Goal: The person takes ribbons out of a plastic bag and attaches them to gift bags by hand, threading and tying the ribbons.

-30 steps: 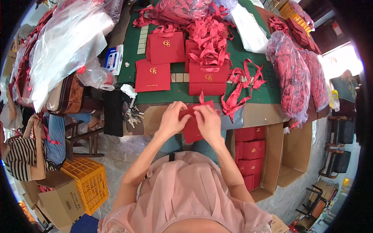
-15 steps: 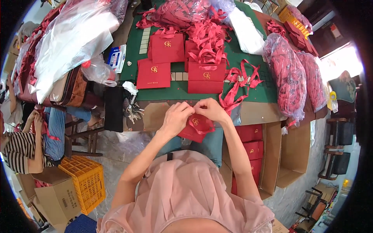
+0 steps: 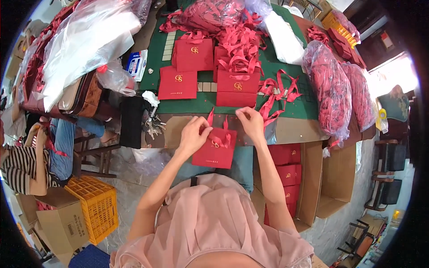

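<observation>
A small red paper gift bag (image 3: 212,154) with a gold emblem is in front of my lap, below the table's near edge. My left hand (image 3: 195,137) grips its upper left edge, thumb on the front. Two ends of red ribbon (image 3: 225,122) stand up from the bag's top, and more ribbon lies across its front. My right hand (image 3: 251,125) hovers to the right of the bag, not touching it, thumb and forefinger slightly apart and nothing visible between them. On the table, flat red bags (image 3: 178,84) and a bag topped with a ribbon pile (image 3: 239,56) lie ahead.
Loose ribbons (image 3: 279,91) lie on the green table mat (image 3: 295,107). Plastic-wrapped red bundles (image 3: 328,89) stand at the right. Keys (image 3: 154,125) and a black pouch (image 3: 131,123) are at the left edge. Cardboard boxes (image 3: 333,183) stand lower right. A person in stripes (image 3: 27,167) sits at left.
My hands have parted: the right moved off the bag to the right, the left moved left with it. The bag now shows its whole front, and its ribbon ends stand up.
</observation>
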The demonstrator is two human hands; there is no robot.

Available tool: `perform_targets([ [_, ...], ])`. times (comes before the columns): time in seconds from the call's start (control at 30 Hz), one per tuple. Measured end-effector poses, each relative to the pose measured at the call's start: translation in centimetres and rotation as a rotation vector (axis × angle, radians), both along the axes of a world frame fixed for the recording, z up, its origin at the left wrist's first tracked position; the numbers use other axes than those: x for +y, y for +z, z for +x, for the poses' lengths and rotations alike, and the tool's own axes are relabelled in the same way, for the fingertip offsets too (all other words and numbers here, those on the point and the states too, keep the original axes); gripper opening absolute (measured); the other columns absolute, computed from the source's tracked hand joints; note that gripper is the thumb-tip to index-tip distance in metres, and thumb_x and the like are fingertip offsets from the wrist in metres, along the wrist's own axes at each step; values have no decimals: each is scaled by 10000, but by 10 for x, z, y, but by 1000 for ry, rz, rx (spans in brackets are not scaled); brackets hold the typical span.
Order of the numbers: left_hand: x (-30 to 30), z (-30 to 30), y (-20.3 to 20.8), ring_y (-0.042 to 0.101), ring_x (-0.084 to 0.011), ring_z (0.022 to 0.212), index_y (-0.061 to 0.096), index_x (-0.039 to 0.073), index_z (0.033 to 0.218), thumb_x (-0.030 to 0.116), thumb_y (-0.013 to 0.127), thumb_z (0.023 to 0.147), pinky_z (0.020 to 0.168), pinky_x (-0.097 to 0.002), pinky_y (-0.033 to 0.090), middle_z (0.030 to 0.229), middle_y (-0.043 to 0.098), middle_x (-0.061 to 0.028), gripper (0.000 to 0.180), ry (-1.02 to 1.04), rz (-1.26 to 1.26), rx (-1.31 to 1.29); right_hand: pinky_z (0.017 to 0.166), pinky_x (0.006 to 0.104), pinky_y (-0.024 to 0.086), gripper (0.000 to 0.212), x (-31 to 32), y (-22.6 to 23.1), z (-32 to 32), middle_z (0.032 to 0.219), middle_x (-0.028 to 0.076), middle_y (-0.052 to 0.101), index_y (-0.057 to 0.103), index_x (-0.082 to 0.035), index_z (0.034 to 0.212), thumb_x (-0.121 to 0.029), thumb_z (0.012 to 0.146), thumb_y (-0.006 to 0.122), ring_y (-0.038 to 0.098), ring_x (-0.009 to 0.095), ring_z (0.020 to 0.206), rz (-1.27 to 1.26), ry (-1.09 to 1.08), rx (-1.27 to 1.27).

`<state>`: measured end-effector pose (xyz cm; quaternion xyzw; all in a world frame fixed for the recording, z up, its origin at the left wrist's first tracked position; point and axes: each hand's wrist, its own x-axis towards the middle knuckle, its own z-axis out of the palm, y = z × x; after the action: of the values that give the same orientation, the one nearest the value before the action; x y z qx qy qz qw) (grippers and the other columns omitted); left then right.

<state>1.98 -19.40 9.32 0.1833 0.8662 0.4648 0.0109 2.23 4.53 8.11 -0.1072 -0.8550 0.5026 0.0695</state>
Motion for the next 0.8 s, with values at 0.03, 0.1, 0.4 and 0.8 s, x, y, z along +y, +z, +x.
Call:
perform_targets([
  [0.03,-2,-2,-6,615,-298,788,590,57,853,153,724,839,701,-409,492,816,580,-97,166,27,-8,-19,672,347,519,230,1,8,4,771,109,709,728,-40,930,-264,891,692,684,207,717,39,4,-45],
  [0.1,0,-6,-12,617,-286,802,600,62,859,166,726,838,720,-410,487,824,604,-91,165,29,-6,-4,673,361,524,246,-1,8,8,778,119,711,728,-41,916,-283,884,701,694,232,726,107,-5,-58],
  [0.4,18,-26,-12,596,-301,798,622,72,906,197,747,822,747,-421,478,783,687,-74,196,122,-129,24,654,390,545,268,-37,-2,1,783,120,708,705,-49,784,-301,783,795,701,280,728,391,35,-59],
  [0.8,32,-35,-21,694,-208,698,702,46,888,160,736,834,663,-336,539,791,728,-104,131,185,181,-279,650,264,509,158,-38,-18,-6,769,55,695,640,-9,928,-146,901,713,650,96,719,-214,110,-49],
])
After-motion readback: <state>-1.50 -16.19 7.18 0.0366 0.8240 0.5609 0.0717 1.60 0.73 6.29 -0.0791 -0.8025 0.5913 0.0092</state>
